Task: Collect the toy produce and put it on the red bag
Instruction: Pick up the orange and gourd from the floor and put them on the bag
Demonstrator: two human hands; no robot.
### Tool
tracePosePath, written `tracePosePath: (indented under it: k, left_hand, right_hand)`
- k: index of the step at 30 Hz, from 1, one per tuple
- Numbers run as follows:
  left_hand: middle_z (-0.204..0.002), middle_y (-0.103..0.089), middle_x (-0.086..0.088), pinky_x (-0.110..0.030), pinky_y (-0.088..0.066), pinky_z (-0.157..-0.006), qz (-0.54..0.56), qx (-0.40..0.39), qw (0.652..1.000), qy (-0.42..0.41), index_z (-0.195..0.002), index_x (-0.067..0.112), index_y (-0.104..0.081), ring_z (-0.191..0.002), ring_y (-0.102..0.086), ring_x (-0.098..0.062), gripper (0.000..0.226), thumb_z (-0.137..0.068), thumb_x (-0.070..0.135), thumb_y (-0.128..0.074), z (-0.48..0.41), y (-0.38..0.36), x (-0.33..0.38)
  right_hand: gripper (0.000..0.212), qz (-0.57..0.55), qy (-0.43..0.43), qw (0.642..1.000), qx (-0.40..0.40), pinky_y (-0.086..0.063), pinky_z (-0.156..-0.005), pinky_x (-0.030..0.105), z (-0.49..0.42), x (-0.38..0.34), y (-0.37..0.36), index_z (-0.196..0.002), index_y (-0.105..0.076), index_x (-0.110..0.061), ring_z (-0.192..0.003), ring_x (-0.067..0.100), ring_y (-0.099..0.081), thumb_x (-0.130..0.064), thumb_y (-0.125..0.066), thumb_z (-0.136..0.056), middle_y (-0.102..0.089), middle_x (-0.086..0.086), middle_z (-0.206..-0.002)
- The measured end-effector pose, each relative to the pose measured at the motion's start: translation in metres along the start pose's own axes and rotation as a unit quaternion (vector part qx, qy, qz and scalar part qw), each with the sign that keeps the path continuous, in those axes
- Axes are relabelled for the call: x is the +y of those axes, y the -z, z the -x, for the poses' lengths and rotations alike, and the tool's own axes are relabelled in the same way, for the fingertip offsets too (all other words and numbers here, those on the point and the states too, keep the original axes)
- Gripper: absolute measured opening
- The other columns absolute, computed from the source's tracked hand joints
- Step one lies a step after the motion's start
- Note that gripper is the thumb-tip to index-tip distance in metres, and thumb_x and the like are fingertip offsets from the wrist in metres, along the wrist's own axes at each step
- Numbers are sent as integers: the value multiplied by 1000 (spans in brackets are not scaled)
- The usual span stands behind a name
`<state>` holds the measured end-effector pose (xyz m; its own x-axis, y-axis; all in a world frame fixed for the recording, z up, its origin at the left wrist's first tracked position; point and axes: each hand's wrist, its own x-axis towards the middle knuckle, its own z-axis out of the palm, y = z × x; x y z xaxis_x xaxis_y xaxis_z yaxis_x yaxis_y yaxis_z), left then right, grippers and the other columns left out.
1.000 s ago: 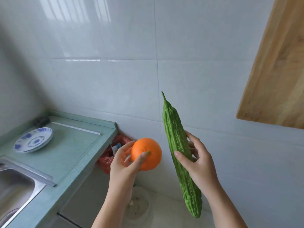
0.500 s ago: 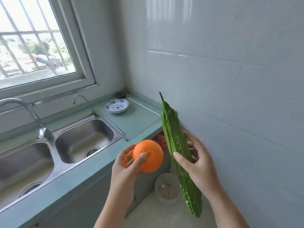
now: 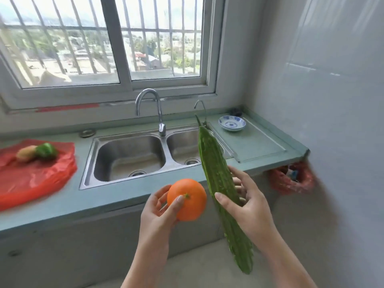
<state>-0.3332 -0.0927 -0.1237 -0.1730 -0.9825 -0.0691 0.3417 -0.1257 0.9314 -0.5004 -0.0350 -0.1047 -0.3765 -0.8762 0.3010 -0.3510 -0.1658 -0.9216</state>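
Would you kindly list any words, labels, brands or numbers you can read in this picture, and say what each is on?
No text can be read anywhere.
The dish bears only a blue pattern, no letters.
A small blue-and-white item in the red net bag under the counter end may be a label; it is too blurred to read.
The orange, the gourd and the red bag show no print.
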Motion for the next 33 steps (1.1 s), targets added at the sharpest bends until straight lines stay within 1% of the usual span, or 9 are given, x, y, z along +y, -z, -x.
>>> tracePosePath:
  k: [3,7,15,19,21,23,26,30,33]
  left_hand:
    - [-104,-65,-3,-28,-53,-61,12,46,999,-17,-100,23,-59,-77,-68,-6,49,-54,24,-74,6,41,15]
    - [-103,-65,-3,-24,-54,-56,35,110,992,-43,-102,21,-59,-77,-68,-7,43,-59,21,-67,8,88,27]
    - [-106,-65,-4,-33,-55,-69,41,210,974,-74,-102,22,-57,-86,-67,-11,41,-62,23,-67,-37,156,50]
    - [-110,-63,-5,-36,-55,-70,30,237,967,-87,-103,22,-56,-88,-65,-16,49,-61,17,-80,-79,178,83]
    - [-109,-63,-3,-35,-56,-68,30,239,966,-96,-105,23,-57,-88,-66,-15,54,-57,21,-83,-101,187,101]
    - [-109,-64,-1,-38,-55,-73,14,244,964,-106,-106,27,-58,-92,-67,-16,60,-50,37,-77,-119,196,116]
    - [-112,-63,-1,-43,-54,-81,-5,274,955,-111,-106,31,-59,-97,-65,-17,62,-47,43,-76,-138,212,126]
    - [-113,-62,-2,-35,-55,-72,0,323,941,-105,-107,28,-58,-94,-66,-15,57,-55,34,-77,-149,246,128]
    - [-112,-62,-2,-36,-54,-73,3,354,929,-108,-109,24,-57,-87,-67,-9,55,-57,31,-74,-152,279,130]
  right_hand:
    - [55,-25,4,999,-39,-54,-78,38,-2,-11,-42,-115,-53,-46,-84,8,-62,-32,-72,-65,-64,-22,-93]
    - [56,-56,8,994,-93,-56,-75,35,-10,-19,-92,-114,-53,-47,-84,9,-62,-30,-72,-64,-64,-20,-92]
    - [57,-89,13,980,-180,-55,-74,39,-68,-17,-190,-112,-52,-52,-88,15,-61,-29,-72,-63,-65,-16,-93]
    - [59,-114,21,973,-198,-55,-76,40,-113,-23,-235,-115,-52,-48,-86,17,-62,-25,-74,-65,-65,-8,-93]
    - [59,-122,28,968,-216,-55,-76,41,-137,-26,-257,-116,-52,-47,-84,15,-62,-19,-77,-70,-64,-12,-93]
    - [60,-126,31,965,-229,-55,-76,41,-160,-29,-280,-116,-52,-47,-83,12,-62,-15,-76,-72,-63,-18,-92]
    - [61,-122,42,962,-240,-54,-74,37,-185,-30,-314,-117,-51,-46,-81,9,-61,-12,-75,-72,-63,-25,-90]
    - [60,-127,29,952,-278,-53,-66,26,-195,-31,-355,-119,-52,-42,-79,5,-61,-11,-74,-72,-64,-13,-88]
    - [59,-119,28,943,-309,-53,-66,22,-195,-32,-389,-119,-52,-42,-84,8,-61,-13,-74,-73,-64,-18,-90]
